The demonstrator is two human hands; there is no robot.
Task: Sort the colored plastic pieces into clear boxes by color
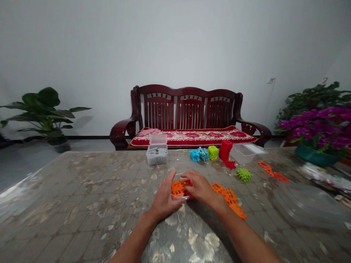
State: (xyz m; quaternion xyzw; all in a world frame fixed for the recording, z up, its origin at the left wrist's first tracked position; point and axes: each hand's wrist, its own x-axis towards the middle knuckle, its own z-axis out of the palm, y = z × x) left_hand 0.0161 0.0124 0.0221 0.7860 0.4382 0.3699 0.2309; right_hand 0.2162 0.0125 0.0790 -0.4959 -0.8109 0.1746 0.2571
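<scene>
A small clear plastic box (178,176) holding orange interlocking toy pieces (177,188) sits on the table between my hands. My left hand (166,193) wraps around its left side, thumb along the far edge and fingers at the near edge. Over the right part of the box, my right hand (199,185) has its fingers curled down onto the orange pieces; its fingertips are partly hidden. A loose group of flat orange pieces (229,197) lies beside my right forearm.
Behind stand an open container of grey pieces (157,157), blue blocks (199,154), a lime block (213,152), a red stack (225,150) and a clear container (242,155). Rightward are a green piece (244,175), orange strips (271,172), a large clear lid (307,204) and a flower pot (315,157).
</scene>
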